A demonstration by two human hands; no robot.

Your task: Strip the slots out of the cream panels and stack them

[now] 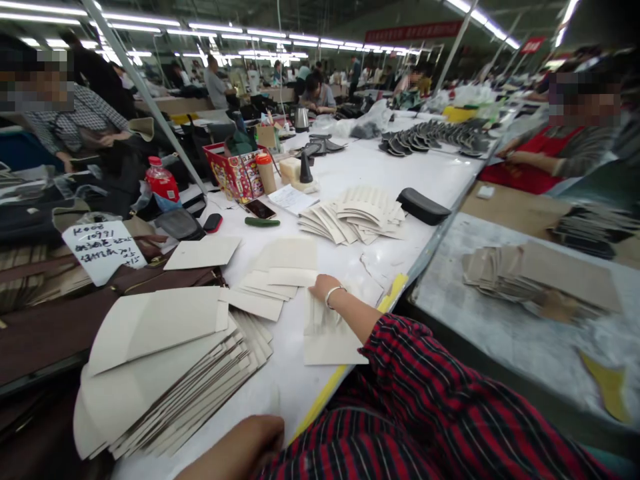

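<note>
My right hand, with a bracelet at the wrist, is closed on the right end of a pale card strip. Under and behind that strip lie more fanned-out cards. Just below my right wrist, a flat card piece lies near the table edge. My left hand is low at the near table edge; its fingers are blurred and mostly turned out of sight. To its upper left spreads a large fanned stack of curved-edge card panels. A single card lies beyond that stack.
Farther up the white table are another fanned card pile, a black case, a green cucumber-like object, a phone and a red patterned box. Brown material lines the left. Co-workers sit on both sides.
</note>
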